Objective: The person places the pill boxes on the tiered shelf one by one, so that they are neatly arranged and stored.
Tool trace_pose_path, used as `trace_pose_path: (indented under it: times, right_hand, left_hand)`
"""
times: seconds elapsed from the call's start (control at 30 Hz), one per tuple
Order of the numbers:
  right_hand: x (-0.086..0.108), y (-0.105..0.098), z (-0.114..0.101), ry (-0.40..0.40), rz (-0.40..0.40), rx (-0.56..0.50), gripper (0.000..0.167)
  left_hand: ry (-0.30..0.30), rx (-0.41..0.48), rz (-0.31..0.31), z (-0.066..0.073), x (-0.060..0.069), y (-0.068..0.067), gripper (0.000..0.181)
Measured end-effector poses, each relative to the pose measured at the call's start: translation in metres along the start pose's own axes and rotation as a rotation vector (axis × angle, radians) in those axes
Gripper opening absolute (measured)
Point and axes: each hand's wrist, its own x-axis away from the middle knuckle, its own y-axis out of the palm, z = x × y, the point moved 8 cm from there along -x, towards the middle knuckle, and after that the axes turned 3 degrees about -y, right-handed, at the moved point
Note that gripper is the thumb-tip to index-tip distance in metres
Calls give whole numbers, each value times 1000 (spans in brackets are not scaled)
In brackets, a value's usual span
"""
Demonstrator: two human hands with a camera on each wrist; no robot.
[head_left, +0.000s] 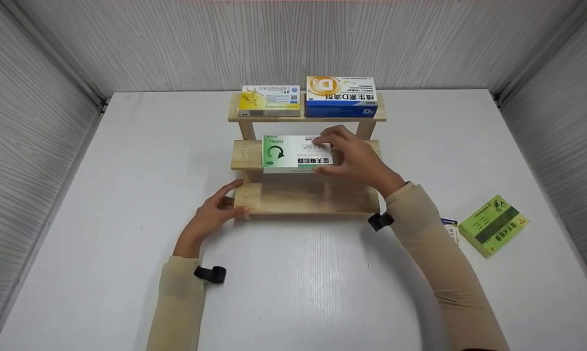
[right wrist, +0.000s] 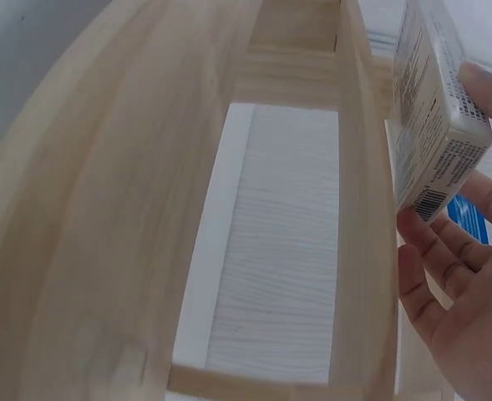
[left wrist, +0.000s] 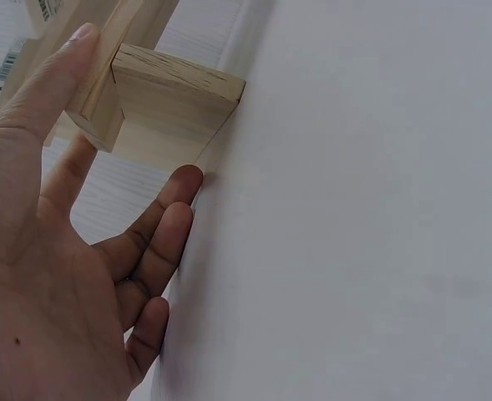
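Note:
My right hand (head_left: 359, 158) grips the right end of a green-and-white medicine box (head_left: 293, 152), thumb at the front edge and fingers at the back. The box is at the middle step of a three-step wooden display rack (head_left: 308, 197). Seen from the right wrist, the box (right wrist: 442, 117) stands tilted beside a wooden slat; whether it touches the step cannot be told. My left hand (head_left: 213, 212) pinches the left end of the bottom step between thumb and index finger. In the left wrist view the other fingers (left wrist: 158, 251) lie loosely bent near the tabletop.
On the top step stand a yellow-and-white box (head_left: 270, 101) and a blue, white and orange vitamin D box (head_left: 341, 96). A green box (head_left: 493, 225) lies on the white table (head_left: 293, 292) at right, beside another box (head_left: 450, 228) partly hidden by my right sleeve. Panelled walls (head_left: 293, 44) surround the table.

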Motion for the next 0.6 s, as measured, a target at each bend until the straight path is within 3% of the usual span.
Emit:
trace_pose_path:
  times: [0.6]
  right_hand:
    - [-37,30,-13,119,-59,94,57]
  left_hand:
    - [3,-20,-14,6,3,-1,74]
